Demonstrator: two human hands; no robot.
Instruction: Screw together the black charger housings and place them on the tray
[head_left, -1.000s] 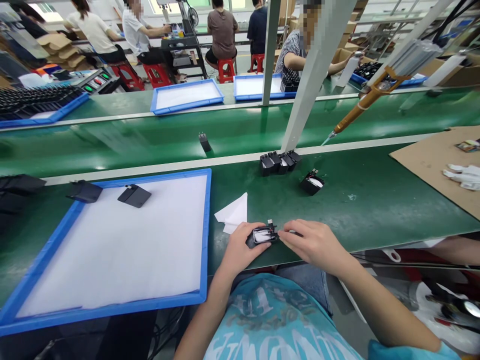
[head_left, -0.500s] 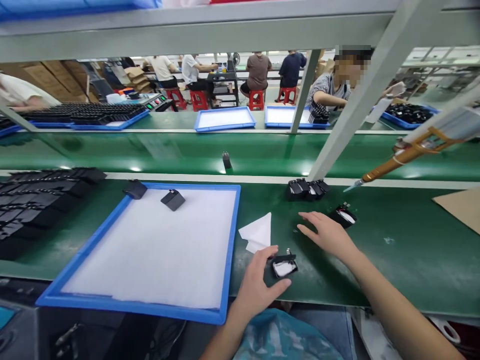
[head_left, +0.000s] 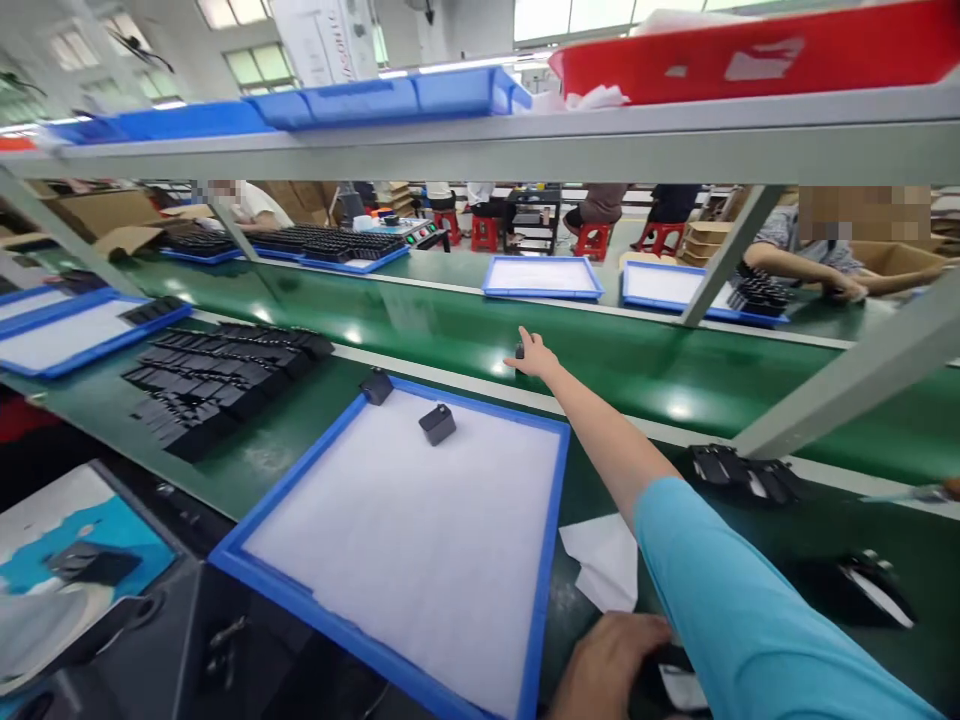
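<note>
My right hand (head_left: 534, 355) reaches out over the green belt at the back. Its fingers and thumb are apart around a small black charger block (head_left: 519, 351), partly hidden; a firm grip does not show. Low in the view my left hand (head_left: 611, 665) curls round an open black charger case (head_left: 681, 685) with a white part inside. The lower frame edge and my right sleeve hide some of that hand and case. Beside my forearm lies a folded white paper (head_left: 604, 560). Another opened charger case (head_left: 874, 590) rests at the right.
A blue-rimmed tray (head_left: 559, 520) with white lining holds a black block (head_left: 437, 424); another block (head_left: 376, 386) sits at its back corner. Rows of black blocks (head_left: 225, 375) stand left. Several cases (head_left: 742, 475) lie by the slanted post (head_left: 847, 380). A co-worker's arms (head_left: 810, 265) are across the belt.
My right hand has gone from the bench forward and left to the block on the belt. My left hand has closed in on the open case. The view has swung left and up.
</note>
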